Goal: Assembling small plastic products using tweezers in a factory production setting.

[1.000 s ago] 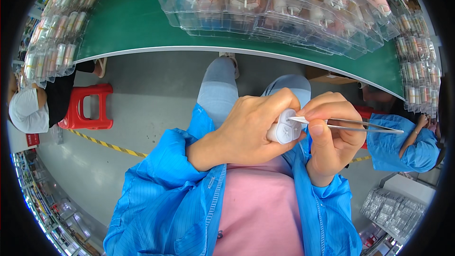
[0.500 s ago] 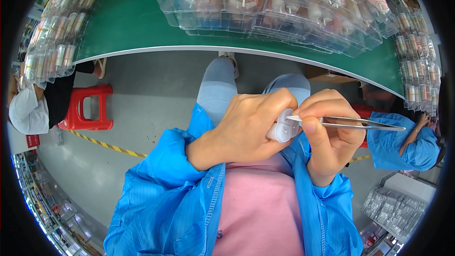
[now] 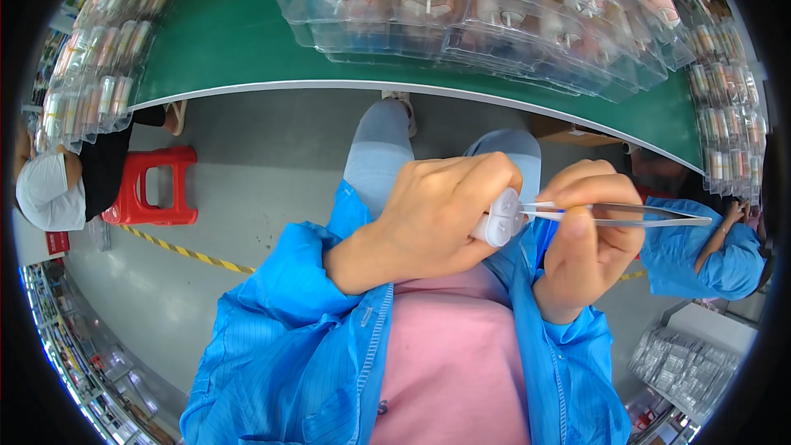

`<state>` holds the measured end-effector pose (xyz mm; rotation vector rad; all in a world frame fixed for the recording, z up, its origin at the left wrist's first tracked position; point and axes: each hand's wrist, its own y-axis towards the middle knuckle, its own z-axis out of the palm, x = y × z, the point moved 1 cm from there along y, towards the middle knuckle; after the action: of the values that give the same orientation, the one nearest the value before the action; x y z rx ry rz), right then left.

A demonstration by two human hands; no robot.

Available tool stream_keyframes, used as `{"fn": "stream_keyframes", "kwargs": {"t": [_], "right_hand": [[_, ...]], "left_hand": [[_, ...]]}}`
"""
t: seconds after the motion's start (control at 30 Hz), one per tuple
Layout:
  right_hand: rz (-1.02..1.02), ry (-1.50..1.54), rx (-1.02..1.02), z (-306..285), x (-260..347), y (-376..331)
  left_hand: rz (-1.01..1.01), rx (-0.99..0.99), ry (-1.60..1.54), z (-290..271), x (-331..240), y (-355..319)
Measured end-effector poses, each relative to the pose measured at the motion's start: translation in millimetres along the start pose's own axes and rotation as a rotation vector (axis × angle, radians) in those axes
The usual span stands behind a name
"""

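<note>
Pinching tweezers (image 3: 618, 214) between right thumb and forefinger, my right hand (image 3: 585, 247) keeps them closed down narrow; tips meet the white part (image 3: 501, 218) at its 3 o'clock edge. Cannot tell whether anything sits between the tips.

Left hand (image 3: 437, 214) is curled tight round the part, fingers wrapped over the top, only the rounded white end poking out toward 3 o'clock. Part sits over my lap, well short of the bench.

Change since a second ago: very little. Tweezers have levelled off a touch and the tips stay at the same end of the part; left grip unchanged. My reading is that the fine work at that end is ongoing, not finished, with no release yet.

Outward: blue sleeves (image 3: 280, 338), pink top below. At 12 o'clock the green bench (image 3: 222, 41) carries stacked clear trays (image 3: 461, 8). Red stool (image 3: 156, 189) at 9 o'clock beside a seated person. Another blue-sleeved person at 3 o'clock.
</note>
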<state>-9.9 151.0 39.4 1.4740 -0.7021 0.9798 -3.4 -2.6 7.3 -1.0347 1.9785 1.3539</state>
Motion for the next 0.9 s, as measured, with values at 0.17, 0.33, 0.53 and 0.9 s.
{"fn": "stream_keyframes", "kwargs": {"t": [0.17, 0.33, 0.53, 0.9], "right_hand": [[-0.007, 0.033, -0.104, -2, -1, 0], [0.018, 0.066, -0.091, -2, -5, -3], [0.037, 0.104, -0.086, 0, -6, -5], [0.094, 0.064, -0.125, -1, -16, -11]], "left_hand": [[-0.023, -0.015, -0.029, 1, 0, 0], [-0.026, -0.019, -0.033, 1, 0, 0], [-0.088, -0.001, -0.005, 1, 0, -1], [-0.253, 0.033, -0.072, 2, -1, -1]]}}
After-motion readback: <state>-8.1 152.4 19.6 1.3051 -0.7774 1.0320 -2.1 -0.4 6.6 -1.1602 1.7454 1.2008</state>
